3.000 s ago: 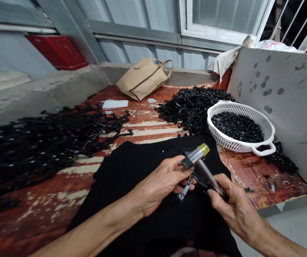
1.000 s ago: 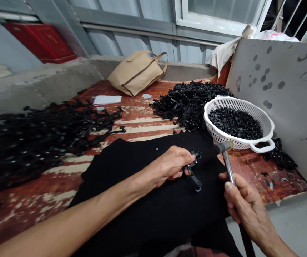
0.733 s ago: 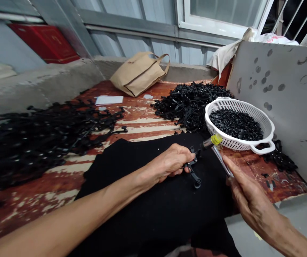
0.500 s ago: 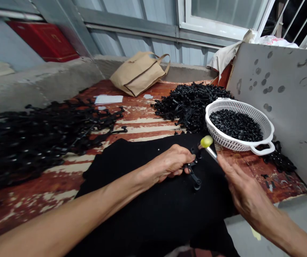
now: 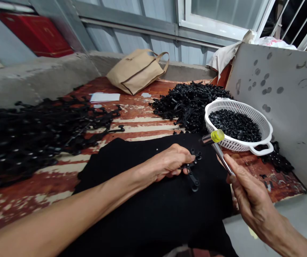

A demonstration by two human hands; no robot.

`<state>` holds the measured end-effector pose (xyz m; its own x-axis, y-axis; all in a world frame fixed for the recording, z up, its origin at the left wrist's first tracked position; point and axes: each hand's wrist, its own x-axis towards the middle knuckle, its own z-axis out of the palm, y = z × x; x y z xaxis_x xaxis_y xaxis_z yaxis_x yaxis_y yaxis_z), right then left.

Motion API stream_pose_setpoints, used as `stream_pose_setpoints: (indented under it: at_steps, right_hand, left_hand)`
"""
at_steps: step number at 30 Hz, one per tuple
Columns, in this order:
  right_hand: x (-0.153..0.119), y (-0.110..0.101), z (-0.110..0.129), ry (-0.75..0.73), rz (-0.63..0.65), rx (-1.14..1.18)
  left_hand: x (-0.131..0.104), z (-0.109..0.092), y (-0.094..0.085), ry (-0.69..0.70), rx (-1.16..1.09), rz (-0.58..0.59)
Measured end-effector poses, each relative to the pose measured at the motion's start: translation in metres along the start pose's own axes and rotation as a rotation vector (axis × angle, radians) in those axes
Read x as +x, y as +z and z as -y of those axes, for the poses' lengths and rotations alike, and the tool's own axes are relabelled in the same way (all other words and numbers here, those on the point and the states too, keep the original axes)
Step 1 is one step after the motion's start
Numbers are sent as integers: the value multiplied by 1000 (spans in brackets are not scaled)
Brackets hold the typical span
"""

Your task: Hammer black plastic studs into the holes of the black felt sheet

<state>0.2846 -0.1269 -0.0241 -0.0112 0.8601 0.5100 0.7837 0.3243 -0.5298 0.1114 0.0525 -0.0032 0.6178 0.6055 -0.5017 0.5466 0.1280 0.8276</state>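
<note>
My left hand (image 5: 173,160) is closed round a black branched plastic part (image 5: 193,180), whose arms end in round tips. It holds the part over the black cloth (image 5: 148,210) on my lap. In my right hand (image 5: 252,196) is the metal handle of a small hammer (image 5: 215,137) with a yellow face on its head. The hammer head is raised, apart from the black part, up and to its right. My left palm and fingers hide some of the part.
A white plastic basket (image 5: 270,134) of small black pieces stands at right, beside a pile of black parts (image 5: 188,101). Another black heap (image 5: 30,139) spreads at left. A tan bag (image 5: 136,73) and white paper (image 5: 105,97) lie behind. A grey panel (image 5: 292,107) bounds the right side.
The hammer head has risen and swung right, away from the black part, as my right hand tilted back. My left hand still holds the part in nearly the same place.
</note>
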Motion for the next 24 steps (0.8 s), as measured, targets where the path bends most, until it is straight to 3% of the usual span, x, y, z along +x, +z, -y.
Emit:
stream_pose_setpoints:
  at_steps: [10, 16, 21, 24]
  right_hand:
    - [-2, 3, 0, 35, 55, -11]
    - [0, -1, 6, -31, -56, -9]
    - [2, -3, 3, 56, 168, -83]
    - [1, -5, 6, 12, 10, -42]
  left_hand:
    - [-7, -11, 0, -55, 28, -26]
    - [-5, -9, -1, -23, -17, 6]
    - [-6, -12, 1, -59, -13, -21]
    - [-8, -15, 3, -73, -15, -22]
